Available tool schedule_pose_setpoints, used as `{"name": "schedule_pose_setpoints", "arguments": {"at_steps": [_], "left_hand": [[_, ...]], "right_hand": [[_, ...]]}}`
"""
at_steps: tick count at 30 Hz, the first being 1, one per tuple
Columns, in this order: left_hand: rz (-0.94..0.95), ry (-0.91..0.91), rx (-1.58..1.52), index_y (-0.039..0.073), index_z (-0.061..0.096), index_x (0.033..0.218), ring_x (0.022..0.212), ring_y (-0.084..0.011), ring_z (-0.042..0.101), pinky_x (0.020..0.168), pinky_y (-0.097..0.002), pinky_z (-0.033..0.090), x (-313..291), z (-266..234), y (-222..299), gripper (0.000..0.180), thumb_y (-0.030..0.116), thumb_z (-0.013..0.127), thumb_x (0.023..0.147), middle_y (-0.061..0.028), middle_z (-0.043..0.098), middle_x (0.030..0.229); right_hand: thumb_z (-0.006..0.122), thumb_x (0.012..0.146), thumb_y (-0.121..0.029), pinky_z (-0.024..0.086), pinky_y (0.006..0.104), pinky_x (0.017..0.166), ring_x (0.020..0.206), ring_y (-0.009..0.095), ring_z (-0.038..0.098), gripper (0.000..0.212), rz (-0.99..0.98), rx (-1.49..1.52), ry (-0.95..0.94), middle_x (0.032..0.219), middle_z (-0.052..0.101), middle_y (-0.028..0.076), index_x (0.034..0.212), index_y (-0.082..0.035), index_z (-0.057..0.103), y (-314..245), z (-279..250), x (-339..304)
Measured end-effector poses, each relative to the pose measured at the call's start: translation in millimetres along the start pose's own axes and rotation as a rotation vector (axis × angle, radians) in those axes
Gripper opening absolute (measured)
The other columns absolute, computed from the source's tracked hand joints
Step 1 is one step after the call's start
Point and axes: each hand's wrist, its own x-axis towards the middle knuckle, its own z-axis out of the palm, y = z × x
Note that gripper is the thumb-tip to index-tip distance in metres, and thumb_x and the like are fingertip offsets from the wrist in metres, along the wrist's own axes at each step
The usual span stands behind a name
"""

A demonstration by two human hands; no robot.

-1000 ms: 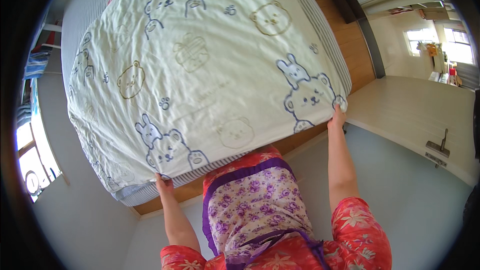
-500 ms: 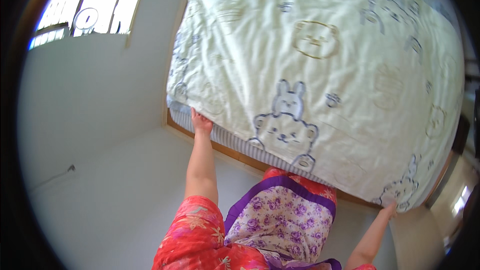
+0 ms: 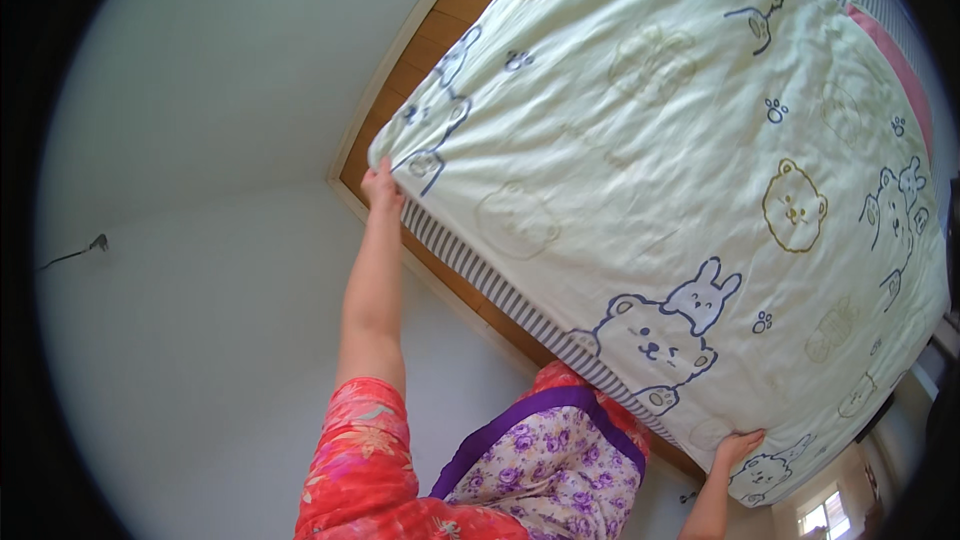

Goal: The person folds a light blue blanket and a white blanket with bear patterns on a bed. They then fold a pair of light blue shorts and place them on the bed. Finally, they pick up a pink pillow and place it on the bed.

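Observation:
A pale cream-green quilt (image 3: 600,180) printed with bears, rabbits and paw marks is spread across the bed. At its near left corner, my left hand (image 3: 382,187) is closed round the fabric. My right hand (image 3: 738,448) grips the quilt's near edge towards the right, its fingers on top and partly visible. Between my hands, a striped grey-and-white sheet (image 3: 480,265) shows below the quilt's edge. Creases run across the quilt from my left hand.
A brown wooden bed base (image 3: 408,75) shows along the left, beside a pale wall (image 3: 230,70). My apron (image 3: 545,470) is against the bed's near side. A dark cord (image 3: 75,252) sticks out at far left. Pink fabric (image 3: 895,65) lies at the far right edge.
The view has turned, and the bed now slants down to the right. The quilt's left corner has shifted with my left hand, baring more wooden base. My right hand lies farther onto the quilt.

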Motion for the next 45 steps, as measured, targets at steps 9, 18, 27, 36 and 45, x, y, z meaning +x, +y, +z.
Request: {"name": "schedule_pose_setpoints", "arguments": {"at_steps": [9, 18, 27, 36, 45], "left_hand": [[-0.284, 0.069, 0.155, -0.003, 0.052, 0.098, 0.08, -0.0247, 0.058, 0.067, -0.0356, 0.049, 22, -28, -3, 0.033, 0.022, 0.06, 0.079, -0.0138, 0.058, 0.091], [0.0, -0.043, 0.253, -0.002, 0.053, 0.104, 0.086, -0.0217, 0.058, 0.075, -0.0348, 0.049, 25, -32, 22, 0.037, 0.024, 0.061, 0.079, -0.0112, 0.057, 0.101], [0.078, -0.256, 0.056, -0.002, 0.05, 0.107, 0.084, -0.0234, 0.058, 0.072, -0.0344, 0.049, -107, 94, 77, 0.037, 0.022, 0.058, 0.08, -0.0111, 0.057, 0.1], [1.029, -1.141, 0.275, -0.003, 0.058, 0.087, 0.074, -0.0163, 0.057, 0.063, -0.0301, 0.046, -669, 226, 50, 0.016, 0.005, 0.063, 0.074, -0.0104, 0.06, 0.084], [1.003, -2.223, 0.413, 0.005, 0.039, 0.121, 0.125, -0.0331, 0.024, 0.098, -0.0507, 0.022, -987, 142, -130, 0.065, 0.019, 0.068, 0.065, -0.0173, 0.032, 0.131]], "right_hand": [[0.044, 0.076, -0.004, 0.022, 0.0411, 0.101, 0.12, 0.041, 0.025, 0.057, 0.015, 0.094, -0.104, 0.128, 0.023, 0.031, 0.126, 0.01, 0.019, -7, 5, 14], [0.047, 0.069, 0.0, 0.023, 0.0411, 0.1, 0.119, 0.04, 0.027, 0.057, -0.058, 0.142, -0.045, 0.127, 0.026, 0.028, 0.122, 0.008, 0.025, 12, -7, 11], [0.052, 0.068, 0.0, 0.033, 0.0351, 0.092, 0.114, 0.033, 0.035, 0.054, -0.074, 0.564, -0.124, 0.123, 0.036, 0.018, 0.12, -0.004, 0.037, 39, -30, 1], [0.045, 0.081, -0.007, 0.042, 0.0288, 0.079, 0.094, 0.016, 0.053, 0.026, 0.575, 2.123, -0.285, 0.102, 0.055, 0.006, 0.107, -0.007, 0.05, 101, -44, 50], [0.031, 0.09, -0.037, 0.032, 0.0397, 0.093, 0.112, 0.023, 0.041, 0.044, 0.383, 3.172, -0.069, 0.12, 0.046, 0.008, 0.121, -0.007, 0.041, 233, -19, 34]]}}
